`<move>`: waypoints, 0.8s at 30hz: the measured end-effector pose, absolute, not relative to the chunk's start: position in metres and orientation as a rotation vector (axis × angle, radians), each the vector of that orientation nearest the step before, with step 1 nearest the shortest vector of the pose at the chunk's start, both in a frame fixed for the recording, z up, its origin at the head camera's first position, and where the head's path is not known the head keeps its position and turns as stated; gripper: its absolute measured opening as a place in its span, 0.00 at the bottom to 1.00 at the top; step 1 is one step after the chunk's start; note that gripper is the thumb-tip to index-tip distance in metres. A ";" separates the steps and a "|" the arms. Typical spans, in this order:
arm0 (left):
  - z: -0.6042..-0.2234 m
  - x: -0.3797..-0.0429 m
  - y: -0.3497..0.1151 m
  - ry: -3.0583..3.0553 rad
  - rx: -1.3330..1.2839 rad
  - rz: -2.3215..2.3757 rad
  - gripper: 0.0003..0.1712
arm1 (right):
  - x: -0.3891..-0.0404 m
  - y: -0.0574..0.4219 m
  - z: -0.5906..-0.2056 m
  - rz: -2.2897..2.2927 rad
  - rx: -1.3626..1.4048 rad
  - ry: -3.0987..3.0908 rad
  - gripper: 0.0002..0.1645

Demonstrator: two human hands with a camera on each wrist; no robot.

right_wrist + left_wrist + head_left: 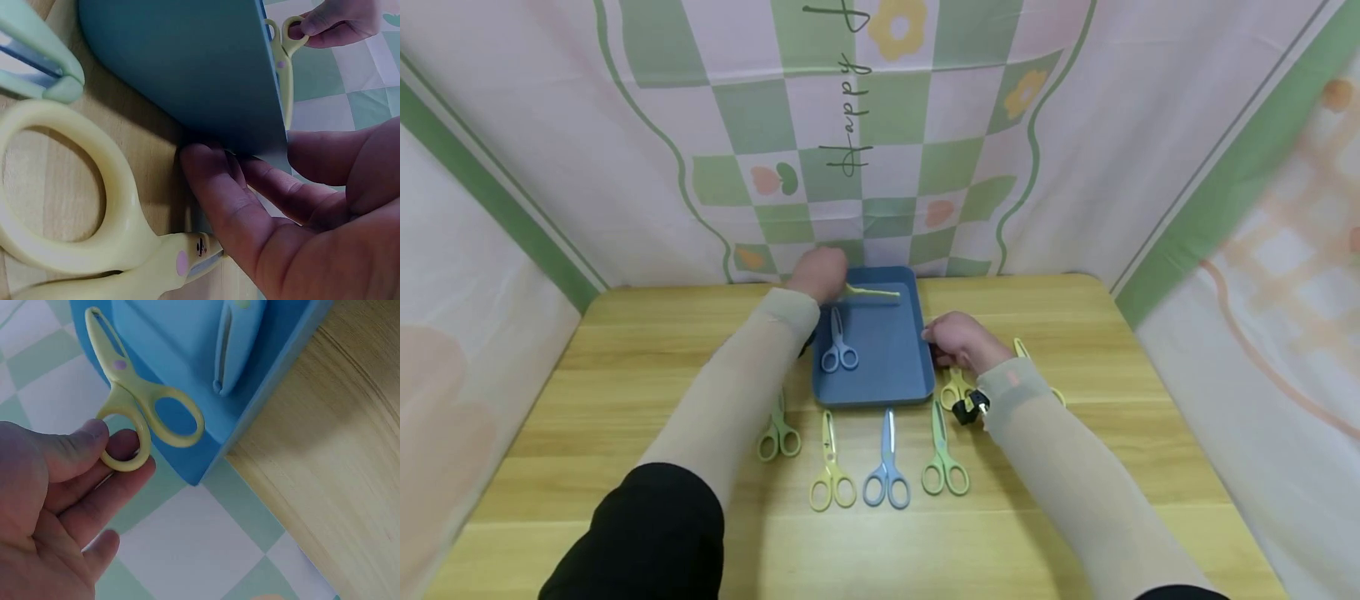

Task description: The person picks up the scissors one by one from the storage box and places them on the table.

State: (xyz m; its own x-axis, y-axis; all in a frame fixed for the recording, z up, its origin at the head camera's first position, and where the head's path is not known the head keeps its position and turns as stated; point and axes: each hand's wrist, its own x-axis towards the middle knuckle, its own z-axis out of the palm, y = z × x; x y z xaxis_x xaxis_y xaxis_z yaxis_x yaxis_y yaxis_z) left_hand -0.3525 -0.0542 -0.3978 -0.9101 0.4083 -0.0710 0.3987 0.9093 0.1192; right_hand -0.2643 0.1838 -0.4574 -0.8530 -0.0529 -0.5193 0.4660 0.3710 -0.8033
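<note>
My left hand [820, 273] is over the far left corner of the blue tray [883, 367]. Thumb and fingers pinch one finger loop of yellow scissors [128, 384], whose closed blades point across the tray. Inside the tray, near its left wall, lie blue scissors [838, 340]. At the tray's right side, my right hand [962, 340] grips the rim, its thumb at the top edge and fingers against the outer wall. Close beside those fingers, yellow scissors [125, 219] lie on the table, partly covered by the hand in the head view.
In front of the tray, green scissors [778, 433], yellow scissors [830, 471], blue scissors [887, 467] and more green scissors [942, 458] lie on the wooden table [625, 383]. Another yellow pair [1021, 348] is mostly hidden by the right forearm. A checked cloth [895, 108] hangs behind.
</note>
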 end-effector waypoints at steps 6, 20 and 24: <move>-0.391 -0.347 -0.067 2.906 0.692 0.341 0.07 | -0.265 0.184 -0.460 -1.499 0.354 2.162 0.15; -0.383 -0.333 -0.101 2.765 0.554 0.678 0.06 | -0.263 0.183 -0.457 -1.510 0.364 2.181 0.18; -0.382 -0.325 -0.107 2.654 0.460 0.883 0.07 | -0.262 0.183 -0.456 -1.511 0.365 2.176 0.19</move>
